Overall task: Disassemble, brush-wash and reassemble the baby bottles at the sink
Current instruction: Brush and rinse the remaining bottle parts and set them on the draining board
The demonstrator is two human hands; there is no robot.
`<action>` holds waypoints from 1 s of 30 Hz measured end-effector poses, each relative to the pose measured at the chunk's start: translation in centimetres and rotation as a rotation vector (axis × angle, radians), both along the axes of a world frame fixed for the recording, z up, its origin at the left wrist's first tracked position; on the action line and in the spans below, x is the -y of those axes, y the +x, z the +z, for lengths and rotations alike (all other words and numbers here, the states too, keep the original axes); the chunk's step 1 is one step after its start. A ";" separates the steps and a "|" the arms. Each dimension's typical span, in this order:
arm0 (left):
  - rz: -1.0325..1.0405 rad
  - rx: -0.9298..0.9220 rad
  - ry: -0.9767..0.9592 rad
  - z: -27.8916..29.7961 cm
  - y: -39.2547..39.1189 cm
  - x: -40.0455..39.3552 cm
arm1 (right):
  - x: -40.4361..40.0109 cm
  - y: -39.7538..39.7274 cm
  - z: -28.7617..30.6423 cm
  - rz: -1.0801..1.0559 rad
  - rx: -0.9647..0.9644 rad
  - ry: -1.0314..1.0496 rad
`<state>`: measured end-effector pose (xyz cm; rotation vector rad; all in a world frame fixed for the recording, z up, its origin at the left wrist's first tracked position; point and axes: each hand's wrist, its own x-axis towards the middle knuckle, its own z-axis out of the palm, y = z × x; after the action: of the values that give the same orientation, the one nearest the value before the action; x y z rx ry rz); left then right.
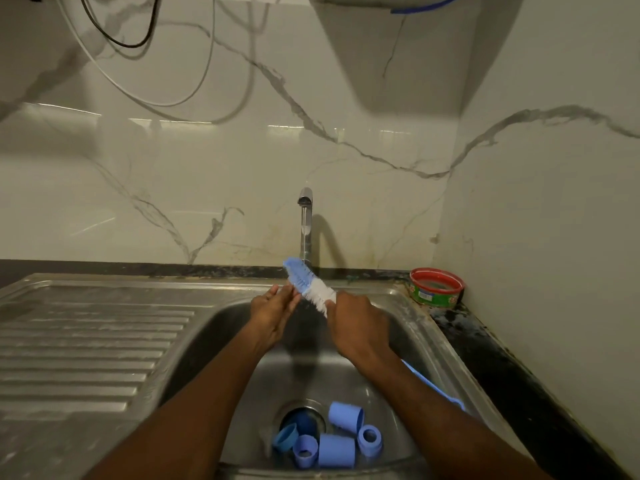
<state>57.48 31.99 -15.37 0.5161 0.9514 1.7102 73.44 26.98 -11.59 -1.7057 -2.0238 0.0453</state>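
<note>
My right hand (358, 323) grips the bottle brush (310, 285) just below its bristles; blue plastic handle runs back under my wrist. Bristle head blue at the tip, white lower, under the chrome tap (305, 223). Left hand (273, 313) open, fingertips touching the bristles. Blue cylindrical bottle parts (332, 438) cluster at the drain of the steel sink (426, 341).

brushed steel sink (408, 327), glossy marble wall (207, 188)
</note>
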 end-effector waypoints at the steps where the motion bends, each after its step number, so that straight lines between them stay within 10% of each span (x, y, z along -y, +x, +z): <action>1: -0.050 0.036 0.017 0.5 0.2 0.2 | -0.1 -0.1 0.1 -0.013 -0.022 0.013; 7: -0.256 -0.073 0.099 0.9 0.4 0.8 | -0.8 0.3 1.0 -0.069 -0.043 0.059; 12: 0.085 -0.177 -0.034 0.3 -0.3 -0.4 | -0.7 0.9 1.3 -0.087 0.007 0.136; 21: 0.215 -1.103 0.103 -0.7 0.2 0.0 | -1.0 0.3 1.1 -0.082 0.215 0.119; 30: 0.250 -0.990 -0.038 -1.2 -0.6 -0.2 | 0.0 1.0 1.2 -0.024 0.228 0.171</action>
<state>56.84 32.24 -16.60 1.3212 1.7904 1.6247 74.48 27.00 -10.42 -1.6892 -2.0991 -0.3354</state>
